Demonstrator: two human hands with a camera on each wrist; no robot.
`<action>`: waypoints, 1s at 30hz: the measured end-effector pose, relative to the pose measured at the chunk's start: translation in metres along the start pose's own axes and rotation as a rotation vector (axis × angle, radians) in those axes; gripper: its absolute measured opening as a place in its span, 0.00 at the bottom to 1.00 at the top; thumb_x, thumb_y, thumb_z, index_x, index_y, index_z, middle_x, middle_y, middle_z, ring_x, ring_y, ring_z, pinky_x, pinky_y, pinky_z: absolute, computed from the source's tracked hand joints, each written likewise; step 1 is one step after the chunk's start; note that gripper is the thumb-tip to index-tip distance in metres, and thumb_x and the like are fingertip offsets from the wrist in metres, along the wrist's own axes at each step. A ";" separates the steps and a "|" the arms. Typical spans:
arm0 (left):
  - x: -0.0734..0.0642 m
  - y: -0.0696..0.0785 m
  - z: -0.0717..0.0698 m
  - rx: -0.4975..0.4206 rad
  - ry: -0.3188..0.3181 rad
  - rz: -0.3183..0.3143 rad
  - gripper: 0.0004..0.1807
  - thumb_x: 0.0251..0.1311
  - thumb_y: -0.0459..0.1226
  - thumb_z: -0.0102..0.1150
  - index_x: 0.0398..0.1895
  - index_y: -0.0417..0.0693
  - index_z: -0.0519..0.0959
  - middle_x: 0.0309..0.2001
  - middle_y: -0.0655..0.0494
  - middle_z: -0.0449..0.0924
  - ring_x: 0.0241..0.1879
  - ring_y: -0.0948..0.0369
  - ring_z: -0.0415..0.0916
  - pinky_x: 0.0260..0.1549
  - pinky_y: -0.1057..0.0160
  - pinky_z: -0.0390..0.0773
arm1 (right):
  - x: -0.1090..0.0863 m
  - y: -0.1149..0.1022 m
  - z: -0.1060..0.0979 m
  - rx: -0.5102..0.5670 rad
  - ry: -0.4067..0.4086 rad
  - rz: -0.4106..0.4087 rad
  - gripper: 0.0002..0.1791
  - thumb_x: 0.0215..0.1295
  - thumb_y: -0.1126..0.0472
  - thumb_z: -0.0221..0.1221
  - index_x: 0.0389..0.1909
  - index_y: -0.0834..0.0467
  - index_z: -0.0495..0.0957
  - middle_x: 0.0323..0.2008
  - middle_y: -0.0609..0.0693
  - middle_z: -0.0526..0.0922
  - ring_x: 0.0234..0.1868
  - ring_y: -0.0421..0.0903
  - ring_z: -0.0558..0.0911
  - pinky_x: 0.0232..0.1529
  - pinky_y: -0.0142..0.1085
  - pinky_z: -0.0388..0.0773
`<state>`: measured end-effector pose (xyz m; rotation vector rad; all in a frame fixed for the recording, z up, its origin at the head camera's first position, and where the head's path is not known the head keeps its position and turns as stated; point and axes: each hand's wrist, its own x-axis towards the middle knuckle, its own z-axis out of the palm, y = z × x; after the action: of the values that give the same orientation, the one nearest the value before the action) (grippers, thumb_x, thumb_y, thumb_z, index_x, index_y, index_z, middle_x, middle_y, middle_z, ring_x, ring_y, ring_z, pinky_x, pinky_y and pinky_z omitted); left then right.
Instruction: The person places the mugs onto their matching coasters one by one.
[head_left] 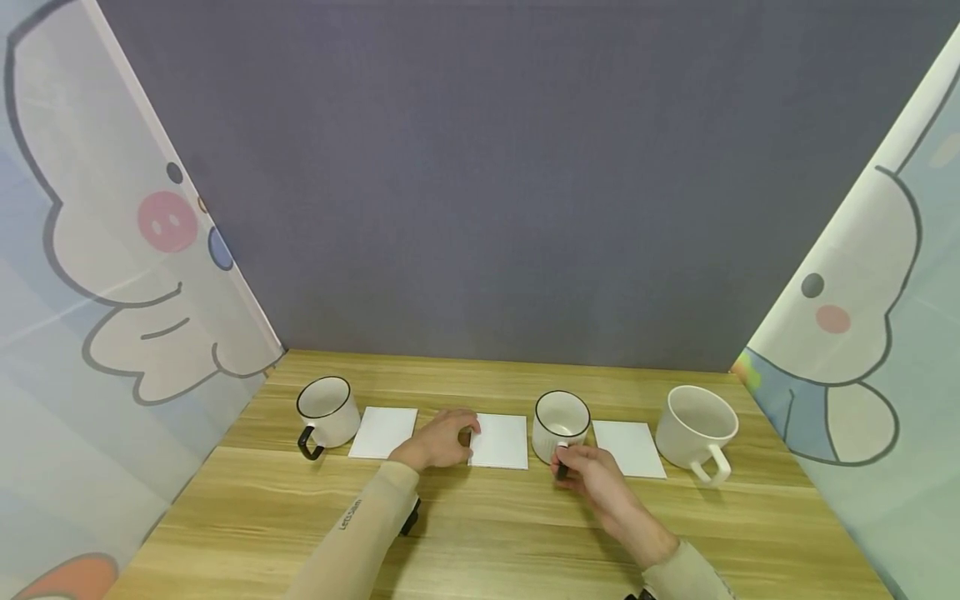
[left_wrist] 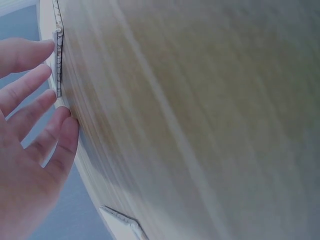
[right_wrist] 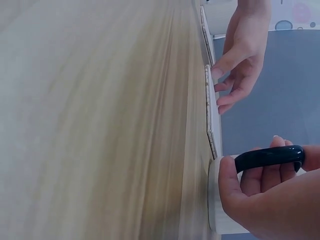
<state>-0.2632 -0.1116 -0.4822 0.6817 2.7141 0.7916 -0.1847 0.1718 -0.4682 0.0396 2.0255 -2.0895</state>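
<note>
A white mug with a dark rim and black handle stands right of the middle white square coaster. My right hand grips its handle, fingers through the loop in the right wrist view. My left hand is at the left edge of the middle coaster, fingers loosely bent and spread, thumb and fingertips right at the coaster's side. Nothing is enclosed by those fingers in the left wrist view.
Another black-handled white mug stands at the far left beside a white coaster. To the right lie a third coaster and a larger all-white mug. A grey panel rises behind the wooden table; printed curtains flank it.
</note>
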 end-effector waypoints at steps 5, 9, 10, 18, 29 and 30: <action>0.001 0.000 0.000 0.009 0.004 0.005 0.18 0.59 0.33 0.65 0.54 0.50 0.78 0.72 0.46 0.67 0.74 0.45 0.58 0.76 0.45 0.46 | -0.001 0.000 0.001 0.004 0.024 -0.003 0.15 0.76 0.61 0.56 0.41 0.72 0.78 0.39 0.54 0.82 0.43 0.48 0.81 0.48 0.40 0.81; 0.002 0.000 0.001 0.012 0.010 0.019 0.18 0.59 0.32 0.66 0.52 0.49 0.78 0.71 0.45 0.68 0.73 0.44 0.59 0.76 0.44 0.46 | -0.002 0.001 0.001 0.003 0.041 -0.001 0.15 0.75 0.61 0.56 0.41 0.72 0.79 0.38 0.53 0.82 0.43 0.48 0.80 0.48 0.41 0.81; 0.002 0.000 0.001 0.009 0.011 0.021 0.18 0.58 0.32 0.66 0.52 0.49 0.79 0.71 0.45 0.68 0.73 0.44 0.59 0.76 0.44 0.47 | -0.002 0.001 0.002 0.003 0.045 0.001 0.15 0.75 0.61 0.56 0.41 0.73 0.79 0.38 0.53 0.82 0.42 0.48 0.80 0.47 0.41 0.81; 0.002 0.001 0.000 -0.001 0.006 0.032 0.18 0.57 0.31 0.66 0.52 0.48 0.79 0.71 0.43 0.68 0.72 0.44 0.62 0.75 0.43 0.48 | -0.002 0.000 0.003 0.008 0.075 0.004 0.14 0.75 0.62 0.57 0.39 0.72 0.80 0.37 0.53 0.82 0.41 0.47 0.78 0.46 0.40 0.81; 0.002 0.001 -0.002 -0.003 0.003 0.031 0.18 0.57 0.31 0.66 0.51 0.48 0.79 0.71 0.44 0.68 0.72 0.44 0.62 0.75 0.42 0.48 | -0.003 0.001 0.007 0.005 0.123 -0.013 0.12 0.73 0.64 0.58 0.37 0.73 0.80 0.34 0.53 0.82 0.39 0.46 0.78 0.42 0.38 0.81; 0.002 0.001 -0.002 -0.003 0.004 0.030 0.18 0.57 0.31 0.66 0.51 0.48 0.79 0.71 0.44 0.68 0.72 0.44 0.62 0.75 0.42 0.49 | -0.003 0.001 0.008 0.002 0.132 -0.015 0.12 0.73 0.65 0.58 0.37 0.72 0.80 0.34 0.53 0.82 0.38 0.46 0.79 0.42 0.38 0.81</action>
<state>-0.2649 -0.1109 -0.4802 0.7226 2.7112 0.8046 -0.1805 0.1646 -0.4684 0.1679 2.1041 -2.1503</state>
